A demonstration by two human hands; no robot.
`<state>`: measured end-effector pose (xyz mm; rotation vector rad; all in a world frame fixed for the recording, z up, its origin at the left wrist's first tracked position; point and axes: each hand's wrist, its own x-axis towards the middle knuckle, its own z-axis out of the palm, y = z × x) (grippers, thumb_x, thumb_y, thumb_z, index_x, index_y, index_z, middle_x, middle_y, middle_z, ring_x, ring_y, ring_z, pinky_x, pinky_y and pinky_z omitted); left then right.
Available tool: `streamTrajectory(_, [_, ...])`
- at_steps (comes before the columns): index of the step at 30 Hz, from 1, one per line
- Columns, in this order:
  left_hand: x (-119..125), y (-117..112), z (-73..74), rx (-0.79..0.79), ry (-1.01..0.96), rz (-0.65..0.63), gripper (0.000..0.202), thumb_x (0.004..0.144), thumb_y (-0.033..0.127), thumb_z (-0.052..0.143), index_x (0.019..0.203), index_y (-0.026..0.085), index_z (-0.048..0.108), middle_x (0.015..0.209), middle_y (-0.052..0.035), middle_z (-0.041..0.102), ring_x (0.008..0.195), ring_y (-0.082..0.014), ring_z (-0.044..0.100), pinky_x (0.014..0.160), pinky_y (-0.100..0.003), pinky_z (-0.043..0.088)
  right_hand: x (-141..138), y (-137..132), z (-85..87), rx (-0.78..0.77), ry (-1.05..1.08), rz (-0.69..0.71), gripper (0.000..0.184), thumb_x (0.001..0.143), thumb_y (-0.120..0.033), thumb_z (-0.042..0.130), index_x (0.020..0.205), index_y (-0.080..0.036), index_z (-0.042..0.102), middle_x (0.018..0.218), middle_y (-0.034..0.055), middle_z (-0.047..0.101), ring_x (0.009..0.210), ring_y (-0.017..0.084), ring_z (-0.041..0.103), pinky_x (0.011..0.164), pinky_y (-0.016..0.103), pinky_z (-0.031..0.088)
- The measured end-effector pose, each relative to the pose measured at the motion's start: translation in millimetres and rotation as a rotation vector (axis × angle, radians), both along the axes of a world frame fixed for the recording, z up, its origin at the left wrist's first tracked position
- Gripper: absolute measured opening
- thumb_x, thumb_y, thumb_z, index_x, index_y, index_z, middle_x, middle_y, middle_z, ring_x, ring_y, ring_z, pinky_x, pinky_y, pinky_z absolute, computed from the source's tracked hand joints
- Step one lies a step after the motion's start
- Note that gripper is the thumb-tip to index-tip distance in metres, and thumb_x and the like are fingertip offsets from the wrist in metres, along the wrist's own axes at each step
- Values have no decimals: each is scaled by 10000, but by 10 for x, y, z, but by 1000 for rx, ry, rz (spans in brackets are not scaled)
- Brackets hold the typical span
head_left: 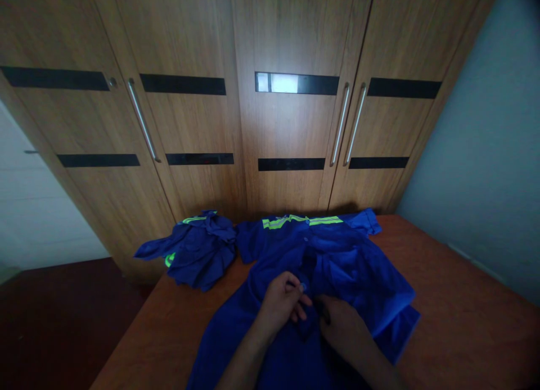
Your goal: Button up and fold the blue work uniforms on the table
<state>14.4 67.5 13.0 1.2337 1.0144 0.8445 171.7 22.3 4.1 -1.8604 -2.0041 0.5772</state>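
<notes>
A blue work coat (270, 260) with yellow-green reflective strips (325, 221) lies spread out front side up, its collar end toward the wardrobe. Small round buttons run down its front, and the front is partly parted below the chest. My left hand (287, 301) is at the front edge, thumb and forefinger closed at a button (302, 287), its other fingers loosely curled. Close beside it on the right, my right hand (341, 323) has its fingers bent around the opposite front edge. Its fingertips are partly hidden by dark folds of cloth.
Left of the coat lies a crumpled blue garment (202, 252) with similar strips. Both rest on a reddish-brown wooden surface (442, 300). A wooden wardrobe (291, 125) with long metal handles stands directly behind. A pale wall (476, 170) borders the right side.
</notes>
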Motion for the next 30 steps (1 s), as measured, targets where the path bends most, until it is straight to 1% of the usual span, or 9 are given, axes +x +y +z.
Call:
streamTrajectory(3, [13,-3,-60,-3,-19,17,262,774,399,562,834,198,406,672,-29,687,403,-100,580,360,-158,366,61,24,-13,-39,162,-76,434,701,-144,432,1070,-168,658,751,33,663,694,174,603,629,264,395])
streamTrajectory(6, [33,-16,-121,40,6,6,189,804,336,527,846,193,410,691,-29,683,451,-107,605,400,-173,412,153,27,-9,-45,403,-163,483,698,-231,460,1126,-110,650,700,30,652,658,186,592,613,277,421])
streamTrajectory(8, [44,-30,-147,103,73,-7,116,820,274,496,859,188,428,687,-22,674,477,-111,614,416,-176,421,208,14,11,-22,592,-211,470,705,-295,490,1099,-114,669,747,44,674,724,206,610,654,290,449])
streamTrajectory(10, [52,-45,-156,173,155,-27,51,825,215,466,864,184,454,682,-15,667,490,-110,615,421,-171,411,244,-5,41,0,758,-257,428,701,-351,548,1048,-149,698,820,53,698,822,229,623,731,310,465])
streamTrajectory(13, [62,-62,-140,237,232,-54,55,821,161,438,848,182,480,692,-12,666,496,-104,610,427,-166,388,257,-26,78,-13,904,-304,397,672,-415,642,979,-177,723,877,58,713,892,251,623,796,334,467])
streamTrajectory(17, [74,-71,-86,260,201,-54,62,812,160,460,844,180,509,688,-5,658,516,-104,604,462,-175,396,225,-28,98,-48,936,-312,434,663,-456,673,989,-175,722,892,66,717,925,264,621,780,331,475])
streamTrajectory(24, [86,-85,-5,243,90,-39,45,790,182,510,826,175,536,672,-2,654,508,-100,581,493,-187,406,162,-25,156,-38,951,-273,424,659,-461,669,965,-172,723,926,75,715,953,259,619,867,357,456])
streamTrajectory(26, [91,-91,4,252,96,-38,44,786,178,511,819,176,540,670,-1,654,509,-100,580,497,-187,407,159,-22,156,-34,949,-270,415,670,-455,664,968,-171,719,891,68,711,941,254,618,840,342,464])
streamTrajectory(30, [98,-98,12,262,123,-38,47,781,175,518,818,178,547,670,3,655,514,-100,582,500,-185,412,155,-4,125,-35,926,-252,344,691,-457,656,874,-171,704,766,33,677,797,209,612,687,272,466])
